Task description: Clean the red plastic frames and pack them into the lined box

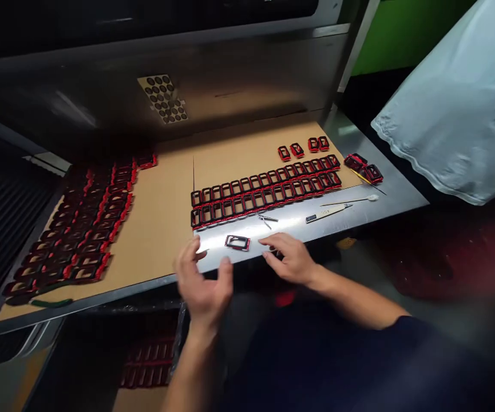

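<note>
A single red-and-black rectangular frame part [237, 247] lies flat on the metal bench edge between my hands. My left hand [204, 283] is raised to its left, thumb and fingers apart, holding nothing. To its right, my right hand [289, 258] hovers with thumb and forefinger parted and nothing visible between them. Just beyond the part rests a small metal nail-clipper-like tool [268, 219]. Two long rows of similar red-and-black frames [264, 197] stand behind it on the cardboard [161, 217].
More frames [79, 229] fill the bench's left side, beside a green-handled tool [52, 302]. A pale flat-handled tool [328, 213], a cotton swab [372, 198] and a yellow-handled pick [361, 176] lie right. A sheet of dark round stickers [163, 98] hangs behind. A person's light garment [457, 97] is at right.
</note>
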A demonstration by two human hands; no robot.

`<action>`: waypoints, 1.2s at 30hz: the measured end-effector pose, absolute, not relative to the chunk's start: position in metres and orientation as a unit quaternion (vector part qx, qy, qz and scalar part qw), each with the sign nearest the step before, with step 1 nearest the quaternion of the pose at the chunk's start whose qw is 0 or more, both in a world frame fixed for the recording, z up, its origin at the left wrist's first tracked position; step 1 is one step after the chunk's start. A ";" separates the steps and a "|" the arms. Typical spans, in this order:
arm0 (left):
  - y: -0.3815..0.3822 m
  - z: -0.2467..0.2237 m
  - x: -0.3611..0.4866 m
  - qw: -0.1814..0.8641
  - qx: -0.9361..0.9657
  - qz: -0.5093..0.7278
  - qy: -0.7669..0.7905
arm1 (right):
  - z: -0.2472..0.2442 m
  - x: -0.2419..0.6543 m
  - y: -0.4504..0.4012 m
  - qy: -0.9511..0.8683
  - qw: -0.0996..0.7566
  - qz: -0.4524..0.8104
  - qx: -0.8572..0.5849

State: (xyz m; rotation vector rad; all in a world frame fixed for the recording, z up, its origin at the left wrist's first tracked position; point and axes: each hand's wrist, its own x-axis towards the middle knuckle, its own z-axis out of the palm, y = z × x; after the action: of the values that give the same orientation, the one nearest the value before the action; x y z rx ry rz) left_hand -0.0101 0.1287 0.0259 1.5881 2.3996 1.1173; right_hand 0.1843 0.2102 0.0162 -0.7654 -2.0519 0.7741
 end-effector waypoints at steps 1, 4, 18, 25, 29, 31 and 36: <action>0.136 0.023 -0.004 0.014 0.518 0.354 0.779 | 0.012 0.181 0.208 -0.801 0.409 0.309 -0.311; 0.152 0.012 0.016 -0.023 0.496 0.273 0.824 | -0.006 0.189 0.199 -0.776 0.411 0.335 -0.342; 0.165 0.011 0.021 0.000 0.518 0.210 0.829 | 0.044 0.310 0.291 -0.745 0.309 0.144 -0.573; 0.168 0.010 0.022 0.012 0.509 0.207 0.836 | 0.066 0.338 0.424 -0.769 0.118 0.060 -0.625; 0.169 0.011 0.020 0.020 0.507 0.204 0.837 | 0.059 0.328 0.447 -0.776 0.063 0.051 -0.626; 0.169 0.012 0.019 0.024 0.511 0.202 0.835 | 0.059 0.325 0.452 -0.775 0.053 0.049 -0.628; 0.171 0.009 0.015 0.027 0.510 0.206 0.835 | 0.076 0.335 0.432 -0.766 0.104 0.031 -0.634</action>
State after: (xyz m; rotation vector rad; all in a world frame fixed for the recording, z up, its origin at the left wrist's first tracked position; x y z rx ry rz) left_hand 0.0146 0.1711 0.0095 1.5753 2.5782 0.6369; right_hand 0.3346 0.4315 0.0757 -1.8697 -2.2590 0.0903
